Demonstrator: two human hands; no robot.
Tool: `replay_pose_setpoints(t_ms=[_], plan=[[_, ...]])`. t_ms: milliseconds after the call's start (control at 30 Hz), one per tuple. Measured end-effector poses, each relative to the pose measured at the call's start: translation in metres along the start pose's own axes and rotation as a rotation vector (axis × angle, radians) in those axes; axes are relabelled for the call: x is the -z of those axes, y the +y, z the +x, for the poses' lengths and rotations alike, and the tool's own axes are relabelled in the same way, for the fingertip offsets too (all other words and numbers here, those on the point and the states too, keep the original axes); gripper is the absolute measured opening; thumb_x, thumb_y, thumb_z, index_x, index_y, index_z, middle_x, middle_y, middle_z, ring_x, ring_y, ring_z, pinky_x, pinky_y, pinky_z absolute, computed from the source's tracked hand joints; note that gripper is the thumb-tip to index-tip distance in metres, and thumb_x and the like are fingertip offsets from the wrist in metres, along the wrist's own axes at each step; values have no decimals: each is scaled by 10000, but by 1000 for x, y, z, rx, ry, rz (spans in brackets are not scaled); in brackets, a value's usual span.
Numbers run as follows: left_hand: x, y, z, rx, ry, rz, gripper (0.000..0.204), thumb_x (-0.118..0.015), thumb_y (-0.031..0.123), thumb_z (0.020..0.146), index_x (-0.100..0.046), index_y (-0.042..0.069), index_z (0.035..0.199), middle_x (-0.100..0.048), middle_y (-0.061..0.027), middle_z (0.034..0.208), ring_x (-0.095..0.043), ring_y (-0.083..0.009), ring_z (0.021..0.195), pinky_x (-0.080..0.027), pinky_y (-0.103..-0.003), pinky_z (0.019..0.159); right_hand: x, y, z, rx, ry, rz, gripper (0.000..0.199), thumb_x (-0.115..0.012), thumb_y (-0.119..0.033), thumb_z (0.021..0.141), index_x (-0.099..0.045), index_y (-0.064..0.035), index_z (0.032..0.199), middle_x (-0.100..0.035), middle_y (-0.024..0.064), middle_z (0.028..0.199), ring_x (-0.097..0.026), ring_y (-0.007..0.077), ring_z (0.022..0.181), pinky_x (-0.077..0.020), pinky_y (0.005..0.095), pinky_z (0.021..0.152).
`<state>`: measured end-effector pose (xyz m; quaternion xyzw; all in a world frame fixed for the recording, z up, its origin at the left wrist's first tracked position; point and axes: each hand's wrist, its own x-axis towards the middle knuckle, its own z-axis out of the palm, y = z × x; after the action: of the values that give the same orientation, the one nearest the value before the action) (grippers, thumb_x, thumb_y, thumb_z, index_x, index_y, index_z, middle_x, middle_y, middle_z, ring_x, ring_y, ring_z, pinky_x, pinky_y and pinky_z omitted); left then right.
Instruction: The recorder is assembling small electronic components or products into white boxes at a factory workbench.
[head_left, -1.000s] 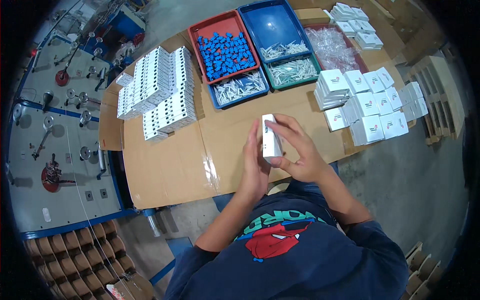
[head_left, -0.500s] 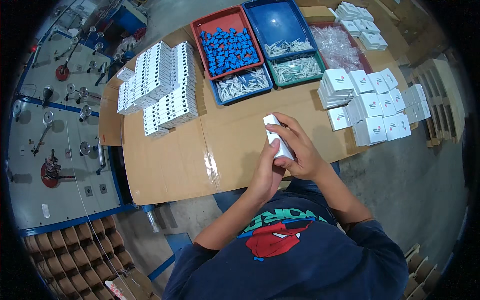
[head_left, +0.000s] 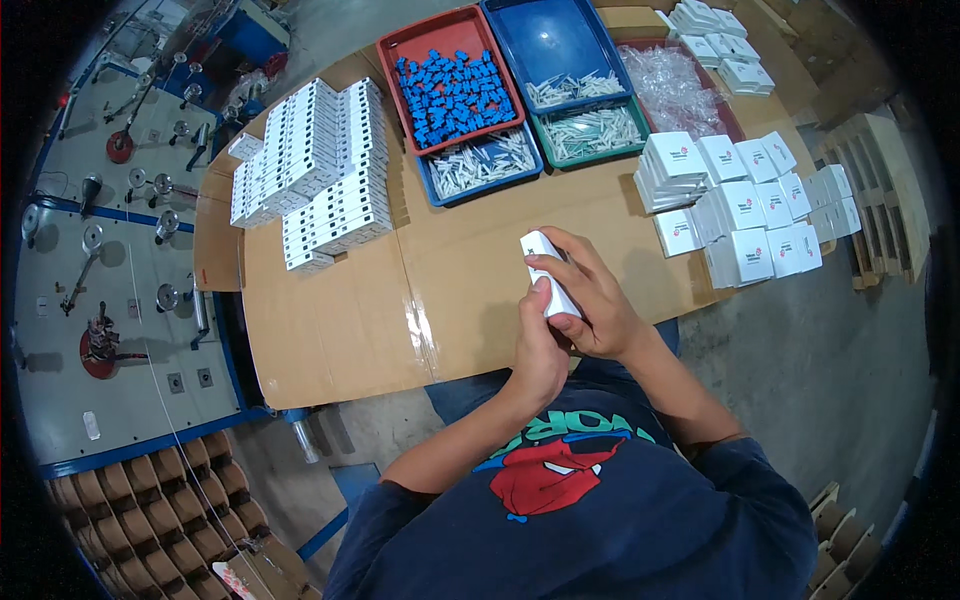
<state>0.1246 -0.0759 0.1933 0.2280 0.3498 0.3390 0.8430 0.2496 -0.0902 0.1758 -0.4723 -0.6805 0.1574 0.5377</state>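
A small white box (head_left: 537, 244) is held between both my hands, in front of my body near the table's front edge. My left hand (head_left: 541, 350) is closed on its lower left side, the thumb pressed on its face. Wrapped round the right side are the fingers of my right hand (head_left: 602, 305), also closed on the box. One narrow end of the box points away from me. Fingers hide part of its faces, and its underside cannot be seen.
Stacked white boxes (head_left: 335, 170) stand at the left of the cardboard-covered table (head_left: 340, 330). Flat white packs (head_left: 745, 205) are piled at the right. Behind are a red tray (head_left: 425, 35) of blue parts, blue and green trays of pale slim pieces, and clear plastic bags (head_left: 672, 90).
Both hands have shifted very slightly with the box, and its near end looks a little turned. The grip stays nearly the same.
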Motion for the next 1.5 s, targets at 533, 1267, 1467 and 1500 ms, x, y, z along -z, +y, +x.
replay_pose_setpoints(t_ms=[533, 1267, 1467, 1500], plan=[[5, 40, 6, 117, -117, 32, 766, -321, 680, 999, -458, 75, 1449, -587, -122, 1314, -601, -263, 1203, -574, -468, 883, 31, -17, 15, -97, -159, -100, 795, -783, -444, 832, -520, -84, 1490, -384, 223, 1593, -473, 418, 1385, -383, 493, 1139], [-1, 35, 0, 67, 104, -126, 780, -332, 794, 968, -528, 148, 1359, -659, -77, 1189, -679, -221, 1084, -569, -368, 898, 9, -4, 20, 70, -240, -192, 901, -699, -634, 797, -541, -11, 1429, -537, 198, 1371, -551, 405, 1191, -431, 508, 1019], [9, 24, 3, 10, 50, -26, 734, -341, 776, 980, -549, 150, 1304, -659, -45, 1126, -683, -180, 1005, -571, -333, 821, 11, 2, 16, 167, -209, -192, 862, -596, -653, 880, -551, 32, 1402, -556, 222, 1317, -553, 403, 1183, -430, 494, 1016], [6, 25, 2, 12, 50, -26, 734, -341, 776, 980, -549, 150, 1304, -659, -45, 1126, -683, -180, 1005, -571, -333, 821, 10, 3, 14, 165, -208, -192, 862, -596, -653, 880, -551, 32, 1402, -556, 222, 1317, -553, 403, 1183, -430, 494, 1016]])
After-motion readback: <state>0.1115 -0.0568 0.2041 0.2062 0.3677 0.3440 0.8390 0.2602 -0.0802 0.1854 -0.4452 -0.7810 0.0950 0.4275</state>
